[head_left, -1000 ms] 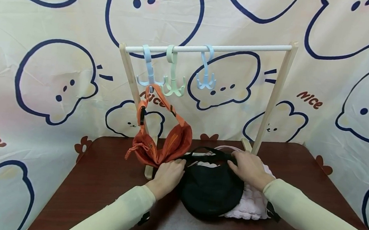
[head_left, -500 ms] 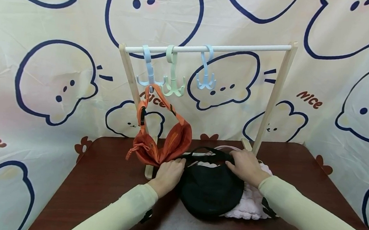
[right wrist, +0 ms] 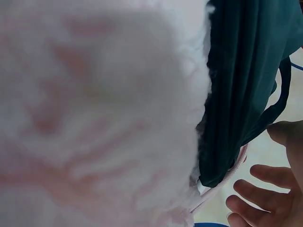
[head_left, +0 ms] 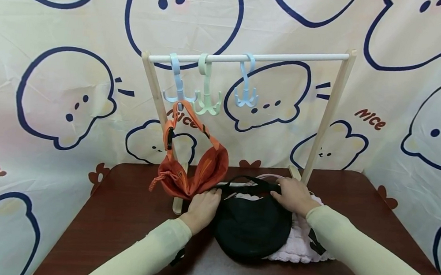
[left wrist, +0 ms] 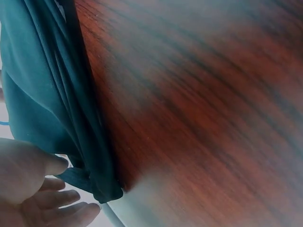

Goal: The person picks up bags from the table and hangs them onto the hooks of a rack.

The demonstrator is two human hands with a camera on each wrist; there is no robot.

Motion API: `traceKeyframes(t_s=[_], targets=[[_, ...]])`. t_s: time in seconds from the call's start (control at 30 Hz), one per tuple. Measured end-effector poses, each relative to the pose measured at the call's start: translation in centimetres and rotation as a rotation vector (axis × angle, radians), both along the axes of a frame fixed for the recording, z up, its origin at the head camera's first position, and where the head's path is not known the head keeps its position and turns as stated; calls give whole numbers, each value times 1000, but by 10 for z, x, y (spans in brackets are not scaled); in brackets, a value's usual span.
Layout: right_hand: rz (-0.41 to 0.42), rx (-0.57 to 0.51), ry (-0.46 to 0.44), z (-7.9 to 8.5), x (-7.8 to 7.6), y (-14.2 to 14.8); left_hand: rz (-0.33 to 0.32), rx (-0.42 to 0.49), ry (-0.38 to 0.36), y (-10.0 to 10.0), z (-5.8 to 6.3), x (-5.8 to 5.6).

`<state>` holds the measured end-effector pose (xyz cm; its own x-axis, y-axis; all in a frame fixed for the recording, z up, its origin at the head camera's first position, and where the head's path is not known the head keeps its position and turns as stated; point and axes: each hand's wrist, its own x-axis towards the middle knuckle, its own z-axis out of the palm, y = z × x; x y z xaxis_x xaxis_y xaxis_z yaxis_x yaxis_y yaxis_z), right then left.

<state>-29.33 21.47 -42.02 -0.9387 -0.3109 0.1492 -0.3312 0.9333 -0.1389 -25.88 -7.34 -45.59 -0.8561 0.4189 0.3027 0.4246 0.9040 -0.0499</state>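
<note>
A dark green bag (head_left: 253, 227) lies on the table, its strap (head_left: 253, 186) looped at the top. My left hand (head_left: 204, 207) is at the bag's upper left end; in the left wrist view its thumb (left wrist: 54, 164) lies at the fabric edge, the fingers loosely extended. At the upper right end is my right hand (head_left: 294, 195). Seen from the right wrist, that thumb (right wrist: 279, 132) meets the strap while the other fingers spread apart. A fluffy pale pink bag (head_left: 299, 247) lies partly hidden under the green one and my right arm.
Behind the bags stands a wooden rack with a white bar (head_left: 276, 56). On it hang a left blue hook (head_left: 178, 80), a green hook (head_left: 207, 87) and another blue hook (head_left: 246, 82). An orange bag (head_left: 193, 170) hangs from the left blue hook, close to my left hand.
The right forearm has shifted slightly to the left, and the left sleeve slightly to the right. Both hands stay at the green bag's ends; the bags look unmoved.
</note>
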Motion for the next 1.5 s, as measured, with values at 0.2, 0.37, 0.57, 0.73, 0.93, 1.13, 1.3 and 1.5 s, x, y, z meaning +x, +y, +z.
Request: traceKeyframes(t_s=[0.2, 0.37, 0.57, 0.73, 0.93, 1.13, 1.3, 1.5], targets=[[10, 25, -7, -6, -4, 2, 20, -11, -24, 2, -2, -1], [26, 49, -16, -8, -5, 2, 28, -27, -50, 1, -4, -3], [37, 71, -60, -4, -5, -1, 49, -38, -89, 1, -5, -6], [27, 19, -119, -5, -8, 0, 57, -48, -97, 2, -5, -7], [14, -20, -184, -6, -12, 1, 71, -39, -83, 3, -6, -10], [31, -49, -245, -5, -12, 1, 82, -23, -100, 5, -7, -13], [73, -108, -278, -3, -12, 0, 82, -22, -99, 4, -8, -16], [86, -118, -294, -2, -12, -2, 77, -1, -99, 2, -11, -20]])
